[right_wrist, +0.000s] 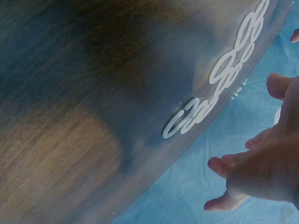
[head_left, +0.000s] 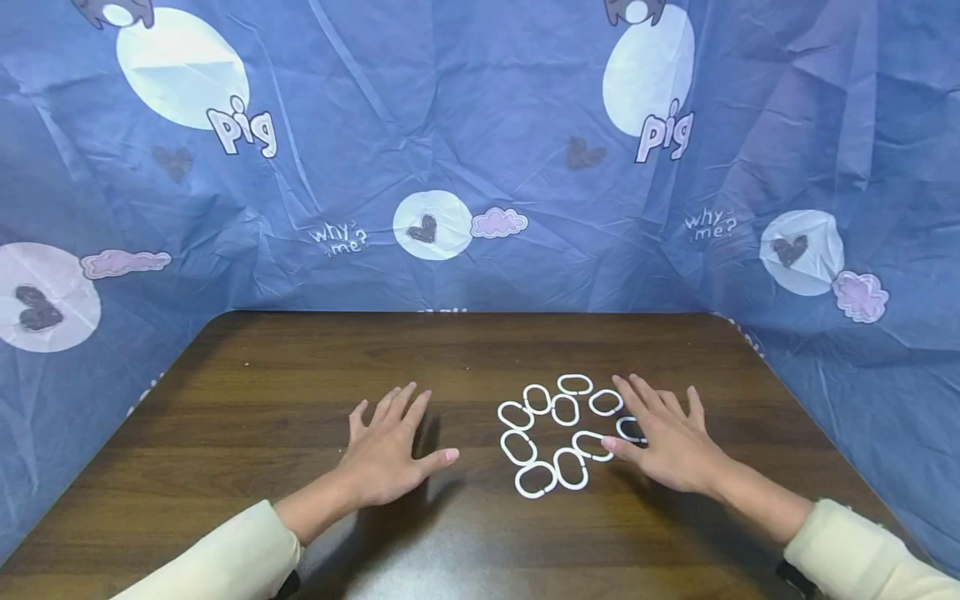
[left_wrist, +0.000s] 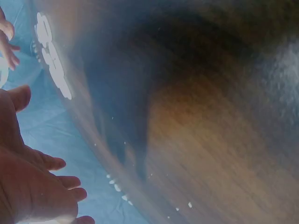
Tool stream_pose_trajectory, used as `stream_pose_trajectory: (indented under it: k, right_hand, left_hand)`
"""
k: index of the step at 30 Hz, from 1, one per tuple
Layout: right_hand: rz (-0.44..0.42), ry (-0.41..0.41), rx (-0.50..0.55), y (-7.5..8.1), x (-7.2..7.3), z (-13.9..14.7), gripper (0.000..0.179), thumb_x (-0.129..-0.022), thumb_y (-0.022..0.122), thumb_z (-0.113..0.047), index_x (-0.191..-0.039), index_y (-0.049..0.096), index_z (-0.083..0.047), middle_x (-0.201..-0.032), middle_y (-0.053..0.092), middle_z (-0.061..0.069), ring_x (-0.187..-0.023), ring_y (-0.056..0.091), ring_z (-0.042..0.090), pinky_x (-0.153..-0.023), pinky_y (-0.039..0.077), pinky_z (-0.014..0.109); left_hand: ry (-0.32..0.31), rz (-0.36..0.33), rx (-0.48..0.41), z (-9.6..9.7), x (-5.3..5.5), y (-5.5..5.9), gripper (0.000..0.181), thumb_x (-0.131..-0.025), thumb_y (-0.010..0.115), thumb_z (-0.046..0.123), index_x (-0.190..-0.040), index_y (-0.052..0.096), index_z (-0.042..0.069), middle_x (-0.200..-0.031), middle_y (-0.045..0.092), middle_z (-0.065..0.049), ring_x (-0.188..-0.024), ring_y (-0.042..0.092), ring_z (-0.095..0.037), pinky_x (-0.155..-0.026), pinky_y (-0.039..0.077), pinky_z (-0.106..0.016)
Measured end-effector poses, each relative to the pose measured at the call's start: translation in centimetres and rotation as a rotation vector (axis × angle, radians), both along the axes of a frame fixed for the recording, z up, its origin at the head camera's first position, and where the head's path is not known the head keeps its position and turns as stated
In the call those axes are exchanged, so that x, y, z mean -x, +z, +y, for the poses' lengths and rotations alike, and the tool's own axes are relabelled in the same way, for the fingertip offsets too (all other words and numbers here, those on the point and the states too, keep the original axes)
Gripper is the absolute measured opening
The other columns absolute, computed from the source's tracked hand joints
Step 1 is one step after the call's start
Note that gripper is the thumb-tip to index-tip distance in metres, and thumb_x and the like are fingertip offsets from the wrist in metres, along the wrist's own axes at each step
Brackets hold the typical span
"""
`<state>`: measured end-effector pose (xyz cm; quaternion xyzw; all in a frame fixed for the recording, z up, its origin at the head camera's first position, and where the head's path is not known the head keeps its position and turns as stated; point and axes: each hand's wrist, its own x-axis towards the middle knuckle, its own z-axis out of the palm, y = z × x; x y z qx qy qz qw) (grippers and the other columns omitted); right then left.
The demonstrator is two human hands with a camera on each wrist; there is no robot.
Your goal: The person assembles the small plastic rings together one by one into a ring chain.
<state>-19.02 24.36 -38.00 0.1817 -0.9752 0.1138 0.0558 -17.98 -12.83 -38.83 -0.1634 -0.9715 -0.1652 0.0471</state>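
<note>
Several white oval links [head_left: 557, 477], some with a small gap visible in the loop, lie in a loose ring on the brown table, right of centre in the head view. My right hand [head_left: 671, 446] hovers over the right side of this ring with fingers spread, holding nothing. It partly covers the rightmost links. To the left of the links, my left hand [head_left: 385, 458] is held above the bare wood, fingers spread and holding nothing. In the right wrist view the links [right_wrist: 219, 77] appear below the raised right hand [right_wrist: 266, 172], apart from it.
The brown wood-grain table [head_left: 300, 350] has rounded far corners. A blue printed cloth [head_left: 480, 125] hangs behind it and along both sides. Tiny pale specks lie on the tabletop. Both forearms wear light sleeves [head_left: 232, 558].
</note>
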Motion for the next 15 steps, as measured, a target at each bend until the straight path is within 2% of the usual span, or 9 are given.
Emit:
stream_pose_trajectory:
  k: [6, 15]
  right_hand:
    - [0.0, 0.061, 0.036, -0.33, 0.01, -0.11, 0.081, -0.091, 0.06, -0.049, -0.152, 0.024, -0.01, -0.152, 0.027, 0.023, -0.128, 0.033, 0.044, -0.102, 0.006, 0.071]
    - [0.003, 0.094, 0.034, -0.56, -0.01, -0.16, 0.08, -0.09, 0.062, -0.046, -0.152, 0.025, -0.01, -0.152, 0.026, 0.023, -0.13, 0.032, 0.044, -0.103, 0.014, 0.066]
  left_hand:
    - [0.001, 0.018, -0.008, 0.43, -0.06, -0.16, 0.089, -0.083, 0.06, 0.063, -0.147, 0.035, 0.007, -0.153, 0.03, -0.016, -0.14, 0.026, -0.036, -0.106, 0.007, -0.064]
    - [-0.007, 0.045, -0.029, 1.06, 0.03, -0.27, 0.088, -0.081, 0.064, 0.061, -0.145, 0.038, 0.008, -0.152, 0.032, -0.015, -0.138, 0.029, -0.035, -0.106, 0.01, -0.061]
